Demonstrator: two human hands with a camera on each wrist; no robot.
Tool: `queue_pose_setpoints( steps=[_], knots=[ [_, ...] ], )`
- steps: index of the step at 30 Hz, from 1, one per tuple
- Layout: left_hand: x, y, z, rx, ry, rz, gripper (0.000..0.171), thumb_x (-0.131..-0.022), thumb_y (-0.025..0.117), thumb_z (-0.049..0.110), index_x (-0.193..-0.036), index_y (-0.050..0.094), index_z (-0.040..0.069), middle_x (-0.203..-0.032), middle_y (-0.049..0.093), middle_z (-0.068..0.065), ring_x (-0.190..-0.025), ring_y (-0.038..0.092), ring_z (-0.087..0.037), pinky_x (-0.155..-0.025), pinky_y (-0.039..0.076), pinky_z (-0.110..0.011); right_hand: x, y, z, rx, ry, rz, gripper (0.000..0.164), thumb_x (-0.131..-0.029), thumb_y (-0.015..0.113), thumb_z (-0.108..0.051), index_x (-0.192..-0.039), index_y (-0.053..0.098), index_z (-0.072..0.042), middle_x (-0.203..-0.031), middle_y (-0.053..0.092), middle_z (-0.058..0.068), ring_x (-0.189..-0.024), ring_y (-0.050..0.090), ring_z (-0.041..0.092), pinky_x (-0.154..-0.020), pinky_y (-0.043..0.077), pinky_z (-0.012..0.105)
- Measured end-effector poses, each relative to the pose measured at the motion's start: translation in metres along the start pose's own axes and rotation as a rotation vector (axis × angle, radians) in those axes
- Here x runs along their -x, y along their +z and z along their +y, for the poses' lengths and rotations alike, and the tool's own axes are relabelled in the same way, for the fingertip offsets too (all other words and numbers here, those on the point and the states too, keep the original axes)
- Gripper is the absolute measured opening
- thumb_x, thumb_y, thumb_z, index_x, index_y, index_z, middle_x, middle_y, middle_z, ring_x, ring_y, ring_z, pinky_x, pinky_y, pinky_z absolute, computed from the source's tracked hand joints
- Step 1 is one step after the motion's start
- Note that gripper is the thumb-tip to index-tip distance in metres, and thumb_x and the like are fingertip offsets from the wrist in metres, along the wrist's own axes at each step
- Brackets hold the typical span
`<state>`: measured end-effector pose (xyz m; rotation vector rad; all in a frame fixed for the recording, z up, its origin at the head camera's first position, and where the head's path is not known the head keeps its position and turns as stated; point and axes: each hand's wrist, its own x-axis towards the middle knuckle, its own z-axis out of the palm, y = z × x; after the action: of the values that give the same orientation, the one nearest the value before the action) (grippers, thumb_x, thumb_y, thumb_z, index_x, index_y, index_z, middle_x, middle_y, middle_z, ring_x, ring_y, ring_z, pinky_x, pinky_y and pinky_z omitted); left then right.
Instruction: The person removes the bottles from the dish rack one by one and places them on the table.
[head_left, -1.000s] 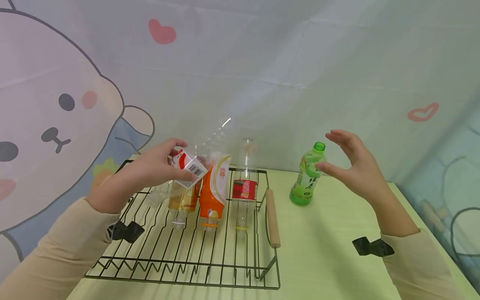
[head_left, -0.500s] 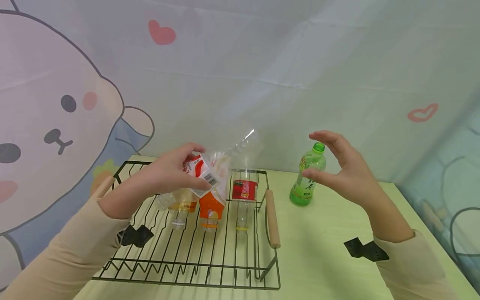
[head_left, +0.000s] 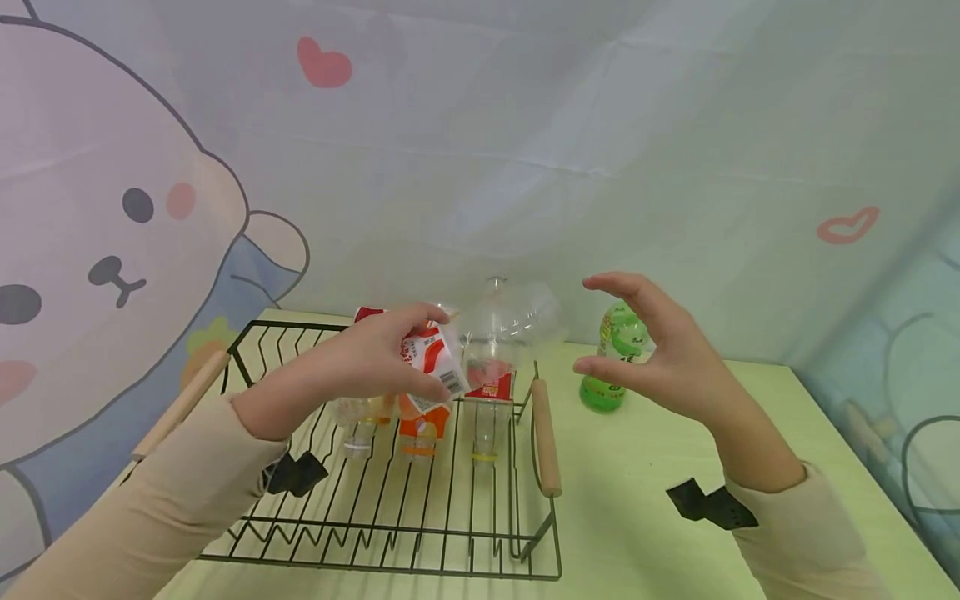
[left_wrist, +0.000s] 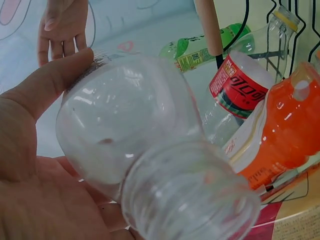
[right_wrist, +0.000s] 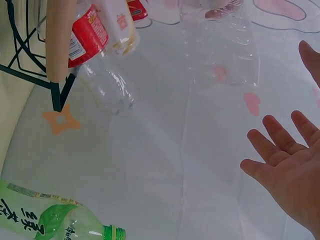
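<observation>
My left hand (head_left: 375, 358) grips an uncapped clear plastic bottle (left_wrist: 130, 115) with a white and red label. It is held tilted above the wire rack (head_left: 390, 527), its base pointing right; the neck faces the left wrist camera. My right hand (head_left: 660, 358) hovers in the air right of that bottle, fingers and thumb spread apart, holding nothing. Behind it, a green tea bottle (head_left: 600, 392) stands upright on the table, partly covered by the hand in the head view. In the rack lie a red-labelled bottle (head_left: 486, 425), an orange-labelled bottle (head_left: 423, 429) and a yellow-labelled bottle (head_left: 360, 433), necks toward me.
The black rack has a wooden handle (head_left: 546, 442) on its right and another wooden handle (head_left: 183, 404) on its left. It stands on a pale green table (head_left: 637, 517). A printed cloth backdrop (head_left: 562, 167) hangs behind the table.
The left hand has carried the clear bottle to the right across the rack. The right hand has moved left toward it, passing in front of the green tea bottle, which stays put.
</observation>
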<state>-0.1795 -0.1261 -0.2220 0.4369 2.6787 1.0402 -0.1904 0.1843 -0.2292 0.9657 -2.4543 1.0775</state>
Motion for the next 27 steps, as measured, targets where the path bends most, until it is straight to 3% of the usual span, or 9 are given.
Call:
queue_pose_setpoints(
  steps=[6,13,19,27],
  knots=[
    [-0.004,0.006,0.002,-0.025,0.012,-0.024,0.076,-0.075,0.080,0.022,-0.141,0.042,0.021,-0.132,0.052,-0.009,-0.094,0.057,-0.023,-0.069,0.053,-0.028,-0.001,0.007,-0.006,-0.003,-0.066,-0.032,0.072,-0.075,0.082,-0.012,-0.138,0.047,-0.014,-0.139,0.049,0.000,-0.134,0.039,0.018,-0.107,0.031,0.052],
    [-0.005,0.011,0.006,-0.041,0.007,-0.070,0.074,-0.075,0.081,0.023,-0.139,0.043,0.024,-0.126,0.052,-0.005,-0.092,0.056,-0.022,-0.061,0.053,-0.030,-0.002,0.014,-0.012,-0.027,-0.112,-0.077,0.073,-0.074,0.084,-0.012,-0.137,0.048,-0.011,-0.137,0.051,0.000,-0.130,0.042,0.017,-0.106,0.033,0.048],
    [-0.006,0.015,0.010,-0.064,0.024,-0.099,0.074,-0.074,0.082,0.023,-0.138,0.046,0.025,-0.125,0.054,-0.005,-0.094,0.057,-0.022,-0.068,0.053,-0.029,-0.002,0.019,-0.013,-0.035,-0.090,-0.160,0.074,-0.074,0.084,-0.017,-0.138,0.046,-0.013,-0.139,0.048,-0.003,-0.132,0.040,0.016,-0.107,0.034,0.048],
    [-0.008,0.019,0.012,-0.060,0.034,-0.149,0.070,-0.072,0.083,0.023,-0.134,0.050,0.027,-0.117,0.056,-0.003,-0.094,0.057,-0.021,-0.069,0.053,-0.030,0.000,0.023,-0.012,-0.048,-0.039,-0.247,0.074,-0.075,0.084,-0.024,-0.138,0.045,-0.018,-0.139,0.047,-0.005,-0.130,0.041,0.017,-0.104,0.038,0.049]
  ],
)
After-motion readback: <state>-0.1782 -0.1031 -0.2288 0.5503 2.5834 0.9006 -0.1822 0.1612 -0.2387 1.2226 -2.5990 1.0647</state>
